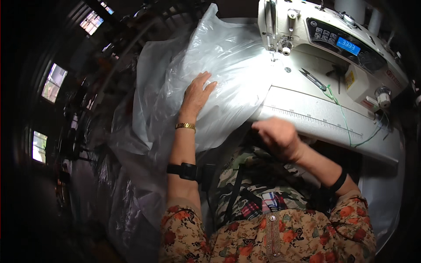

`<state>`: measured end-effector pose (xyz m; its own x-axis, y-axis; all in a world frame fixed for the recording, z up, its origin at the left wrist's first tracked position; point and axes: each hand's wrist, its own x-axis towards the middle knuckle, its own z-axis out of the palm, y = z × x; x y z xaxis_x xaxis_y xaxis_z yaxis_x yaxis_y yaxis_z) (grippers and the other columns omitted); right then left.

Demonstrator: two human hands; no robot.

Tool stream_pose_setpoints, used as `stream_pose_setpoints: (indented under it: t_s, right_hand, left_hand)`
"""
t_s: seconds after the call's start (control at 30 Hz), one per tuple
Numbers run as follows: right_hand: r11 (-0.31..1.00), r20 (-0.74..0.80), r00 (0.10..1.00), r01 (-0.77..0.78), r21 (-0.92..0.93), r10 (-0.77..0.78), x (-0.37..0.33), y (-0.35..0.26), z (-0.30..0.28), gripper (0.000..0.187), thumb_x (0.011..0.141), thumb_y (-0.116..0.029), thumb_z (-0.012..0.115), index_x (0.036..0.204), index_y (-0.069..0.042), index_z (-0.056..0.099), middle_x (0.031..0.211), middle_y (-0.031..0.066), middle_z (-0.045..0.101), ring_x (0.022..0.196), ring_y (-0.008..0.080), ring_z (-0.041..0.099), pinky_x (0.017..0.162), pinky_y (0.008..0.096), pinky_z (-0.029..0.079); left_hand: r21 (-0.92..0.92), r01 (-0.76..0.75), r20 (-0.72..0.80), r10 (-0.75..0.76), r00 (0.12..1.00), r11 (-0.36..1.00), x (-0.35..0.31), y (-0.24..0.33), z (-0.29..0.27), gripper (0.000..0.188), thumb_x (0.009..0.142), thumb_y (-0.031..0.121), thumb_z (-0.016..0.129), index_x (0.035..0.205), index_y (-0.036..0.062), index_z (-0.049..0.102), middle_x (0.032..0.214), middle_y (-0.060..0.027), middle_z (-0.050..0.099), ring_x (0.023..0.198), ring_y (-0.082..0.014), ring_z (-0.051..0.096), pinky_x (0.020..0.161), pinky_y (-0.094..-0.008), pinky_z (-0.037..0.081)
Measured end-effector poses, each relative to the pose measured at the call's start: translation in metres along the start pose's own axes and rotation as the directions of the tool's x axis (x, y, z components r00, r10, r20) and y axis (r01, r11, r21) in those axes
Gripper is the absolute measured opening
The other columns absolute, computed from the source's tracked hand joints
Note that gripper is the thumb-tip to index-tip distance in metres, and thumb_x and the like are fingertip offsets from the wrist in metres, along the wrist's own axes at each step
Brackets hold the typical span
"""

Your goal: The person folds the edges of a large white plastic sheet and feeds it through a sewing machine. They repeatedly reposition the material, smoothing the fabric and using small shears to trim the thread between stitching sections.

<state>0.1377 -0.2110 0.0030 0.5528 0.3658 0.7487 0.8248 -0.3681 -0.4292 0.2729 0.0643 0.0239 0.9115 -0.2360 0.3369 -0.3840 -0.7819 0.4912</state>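
A large, wrinkled sheet of translucent white plastic (237, 83) lies across the left of the sewing machine table, its right edge near the needle area. Flat on this sheet rests my left hand (198, 94), fingers stretched out and thumb apart. My right hand (278, 136), blurred by motion, is at the table's front edge, above my lap. Its fingers are curled in, and what they hold, if anything, is hidden. The white sewing machine (302, 26) stands at the upper right, with its lamp lighting the plastic by the presser foot (272, 56).
Thread snips (312, 79) lie on the machine bed, with green thread (337, 103) trailing over the front edge. A ruler scale (307, 117) runs along that edge. More plastic (127, 188) hangs down at the left. Thread cones (351, 11) stand behind the machine.
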Motion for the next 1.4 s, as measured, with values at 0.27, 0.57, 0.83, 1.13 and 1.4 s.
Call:
stream_pose_setpoints:
  t_s: [0.27, 0.57, 0.83, 1.13, 1.4]
  right_hand:
    - [-0.091, 0.495, 0.459, -0.659, 0.747, 0.738, -0.059, 0.025, 0.113, 0.031, 0.099, -0.018, 0.053, 0.121, 0.004, 0.057, 0.094, 0.0163, 0.07, 0.082, 0.0197, 0.069, 0.077, 0.0311, 0.056]
    - [0.014, 0.714, 0.34, -0.908, 0.42, 0.612, -0.002, -0.011, 0.129, 0.045, 0.092, -0.044, 0.066, 0.099, 0.0, 0.066, 0.063, 0.0049, 0.059, 0.052, 0.0113, 0.053, 0.049, 0.0258, 0.043]
    - [0.296, 0.488, 0.519, -0.835, 0.463, 0.701, -0.031, -0.001, 0.141, 0.047, 0.088, -0.044, 0.066, 0.094, 0.002, 0.067, 0.076, 0.0092, 0.062, 0.069, 0.0182, 0.056, 0.067, 0.0349, 0.048]
    - [0.113, 0.695, 0.533, -0.825, 0.554, 0.483, -0.071, -0.08, -0.008, 0.039, 0.099, -0.028, 0.06, 0.109, 0.009, 0.065, 0.105, 0.0133, 0.067, 0.09, 0.0176, 0.067, 0.08, 0.0301, 0.055]
    - [-0.178, 0.745, 0.27, -0.87, 0.46, 0.61, -0.092, -0.069, 0.019, 0.038, 0.098, -0.027, 0.06, 0.109, 0.009, 0.065, 0.096, 0.0112, 0.068, 0.087, 0.0161, 0.067, 0.077, 0.0292, 0.055]
  left_hand:
    - [0.022, -0.014, -0.009, 0.014, 1.0, 1.0, 0.001, -0.001, 0.01, 0.05, 0.094, 0.034, 0.06, 0.13, -0.0013, 0.057, 0.142, -0.0204, 0.052, 0.138, -0.0343, 0.041, 0.113, -0.0413, 0.034]
    - [0.019, -0.027, -0.002, 0.027, 1.0, 0.999, 0.001, -0.003, 0.009, 0.053, 0.094, 0.036, 0.061, 0.133, 0.0015, 0.056, 0.143, -0.019, 0.051, 0.138, -0.0317, 0.042, 0.114, -0.0396, 0.033]
    - [0.078, -0.123, -0.058, 0.127, 0.99, 0.989, 0.001, -0.004, 0.011, 0.049, 0.094, 0.032, 0.062, 0.132, 0.0009, 0.057, 0.138, -0.0199, 0.055, 0.133, -0.0331, 0.047, 0.11, -0.0405, 0.038]
    - [0.065, -0.269, -0.081, 0.273, 0.958, 0.961, -0.042, -0.004, 0.007, 0.053, 0.095, 0.028, 0.061, 0.136, -0.0033, 0.05, 0.137, -0.024, 0.053, 0.13, -0.0386, 0.048, 0.109, -0.0453, 0.039]
    - [-0.199, -0.058, -0.091, 0.041, 0.995, 0.978, -0.084, 0.095, -0.002, 0.042, 0.09, 0.016, 0.066, 0.125, -0.0046, 0.058, 0.132, -0.0224, 0.057, 0.124, -0.038, 0.052, 0.105, -0.0417, 0.041]
